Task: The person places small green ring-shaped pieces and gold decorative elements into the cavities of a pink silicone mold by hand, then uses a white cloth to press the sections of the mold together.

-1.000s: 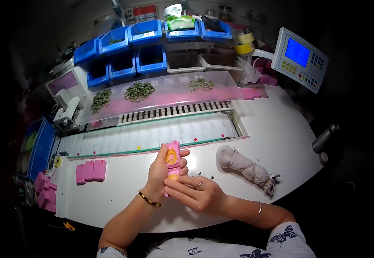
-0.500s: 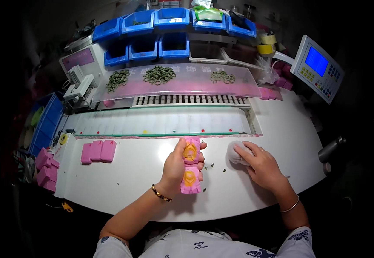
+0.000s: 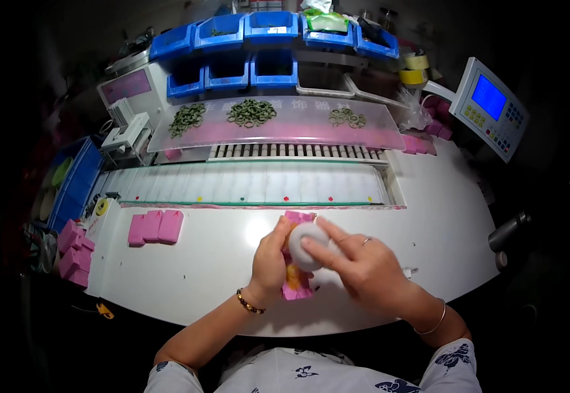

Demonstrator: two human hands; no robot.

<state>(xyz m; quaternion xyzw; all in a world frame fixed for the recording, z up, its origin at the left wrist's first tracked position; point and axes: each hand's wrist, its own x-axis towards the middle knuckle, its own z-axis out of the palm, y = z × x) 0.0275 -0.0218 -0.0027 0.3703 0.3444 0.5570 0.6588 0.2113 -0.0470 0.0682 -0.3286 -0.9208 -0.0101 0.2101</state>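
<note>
My left hand (image 3: 270,259) is wrapped round a pink rubber mold (image 3: 300,293), which lies open along its length. Yellow-orange patterned hollows show on the mold's inner face, partly covered now. In my right hand (image 3: 373,272) is a white, rounded pouch (image 3: 308,245), gripped between thumb and fingers. The pouch is over the upper half of the mold and seems to touch it; the right fingertips are slightly blurred. A small dark bit lies on the table beside the mold's lower end, and a small pale piece (image 3: 410,272) is by my right wrist.
Pink mold blocks (image 3: 156,226) lie at left, with more stacked (image 3: 75,254) at the table's edge. Beyond my hands runs a white segmented conveyor (image 3: 252,180). A clear shelf (image 3: 298,134) holds green ring-shaped pieces (image 3: 251,112) below blue bins (image 3: 274,70). A control panel (image 3: 488,105) stands right.
My right hand has lifted the pouch from the table and brought it left onto the mold. The left hand still holds the mold. The conveyor's coloured dots have shifted left.
</note>
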